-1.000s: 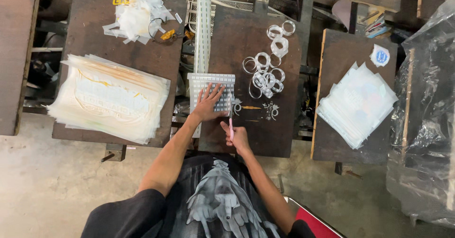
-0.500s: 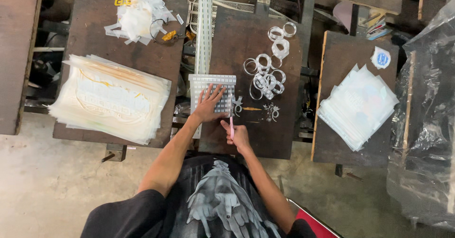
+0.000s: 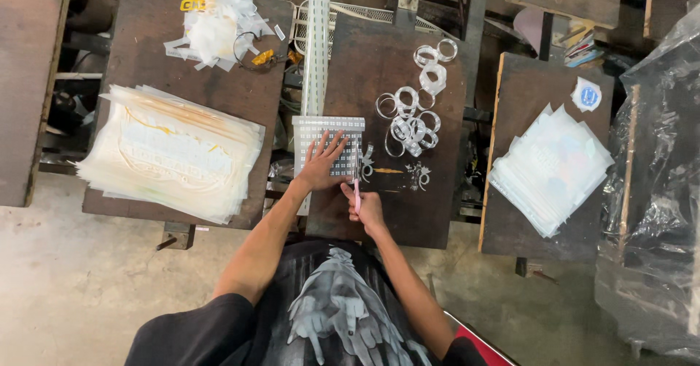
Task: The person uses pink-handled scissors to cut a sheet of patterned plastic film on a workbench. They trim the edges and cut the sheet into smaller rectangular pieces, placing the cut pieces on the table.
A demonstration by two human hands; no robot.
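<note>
As the left hand (image 3: 321, 165) lies flat with fingers spread on a pale, square sheet dotted with small printed marks (image 3: 329, 146), the right hand (image 3: 367, 207) is closed around a slim pink cutting tool (image 3: 356, 193) at the sheet's right edge, on a dark wooden worktable (image 3: 408, 213). A long white perforated strip (image 3: 316, 52) runs away from the sheet; clear plastic rings (image 3: 410, 118) lie just to the right, and a thick stack of translucent printed sheets (image 3: 171, 151) sits on the table to the left
</note>
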